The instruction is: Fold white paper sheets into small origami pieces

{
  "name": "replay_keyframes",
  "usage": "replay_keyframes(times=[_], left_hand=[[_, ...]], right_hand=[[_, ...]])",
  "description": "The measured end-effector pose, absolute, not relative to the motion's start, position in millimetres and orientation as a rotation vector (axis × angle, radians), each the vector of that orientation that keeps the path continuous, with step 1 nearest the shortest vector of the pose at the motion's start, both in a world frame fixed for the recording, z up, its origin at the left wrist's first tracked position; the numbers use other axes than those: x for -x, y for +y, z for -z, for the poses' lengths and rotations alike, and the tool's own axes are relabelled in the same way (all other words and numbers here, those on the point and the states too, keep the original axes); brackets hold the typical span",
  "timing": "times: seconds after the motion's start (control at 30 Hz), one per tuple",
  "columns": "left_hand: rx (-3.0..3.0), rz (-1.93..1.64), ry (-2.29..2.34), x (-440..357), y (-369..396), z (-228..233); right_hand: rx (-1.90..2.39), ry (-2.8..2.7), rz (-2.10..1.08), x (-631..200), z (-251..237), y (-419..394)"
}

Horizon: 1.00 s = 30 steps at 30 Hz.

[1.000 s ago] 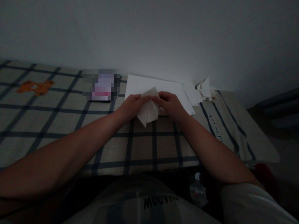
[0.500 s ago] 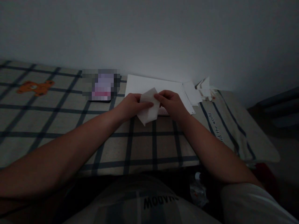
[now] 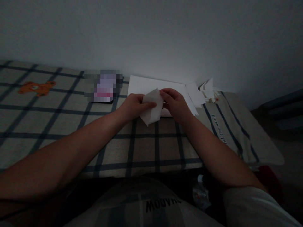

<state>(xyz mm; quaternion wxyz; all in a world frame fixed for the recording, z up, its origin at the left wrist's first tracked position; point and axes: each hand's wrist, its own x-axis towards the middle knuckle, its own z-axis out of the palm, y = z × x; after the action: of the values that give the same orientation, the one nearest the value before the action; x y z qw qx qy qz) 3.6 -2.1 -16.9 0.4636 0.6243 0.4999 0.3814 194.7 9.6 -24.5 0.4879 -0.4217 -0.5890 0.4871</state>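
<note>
- The step in hand looks like a paper fold being worked: a small folded white sheet (image 3: 152, 107) is held just above the checked tablecloth (image 3: 71, 126), in front of a stack of flat white paper (image 3: 146, 85).
- Left hand (image 3: 132, 107): curled closed on the sheet's left edge, thumb across the face of the paper, fingers tucked behind it.
- The sheet itself sits between the two hands, tilted, its lowest corner pointing down toward the cloth.
- Right hand (image 3: 174, 102): fingers bent and pinched on the sheet's upper right corner, close beside the left hand, the two nearly touching.
- Next move, as I judge it: the top corner has to be brought over and the crease pressed flat, which needs the left hand to keep the sheet steady.
- Farther right, loose folded papers (image 3: 208, 90) lie against the wall, well apart from both hands.
</note>
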Motion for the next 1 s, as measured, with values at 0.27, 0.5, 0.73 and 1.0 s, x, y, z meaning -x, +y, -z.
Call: replay_keyframes(times=[0.27,0.5,0.73,1.0], left_hand=[[-1.365,-1.028,1.24,-2.9,5.2,21.2],[-1.41,-0.98,1.262,-2.1,4.2,21.0],[-1.347,-1.115,1.237,-1.9,7.0,26.6],[-1.328,-1.07,1.259,-4.6,6.0,27.7]], right_hand=[[1.146,-1.631,-1.117,-196.8,17.2,3.8],[1.104,-1.523,-1.18,-197.6,21.7,7.6],[1.201,-1.599,-1.287,-198.0,24.2,3.9],[1.262,-1.696,-1.058,-195.5,19.7,-0.4]])
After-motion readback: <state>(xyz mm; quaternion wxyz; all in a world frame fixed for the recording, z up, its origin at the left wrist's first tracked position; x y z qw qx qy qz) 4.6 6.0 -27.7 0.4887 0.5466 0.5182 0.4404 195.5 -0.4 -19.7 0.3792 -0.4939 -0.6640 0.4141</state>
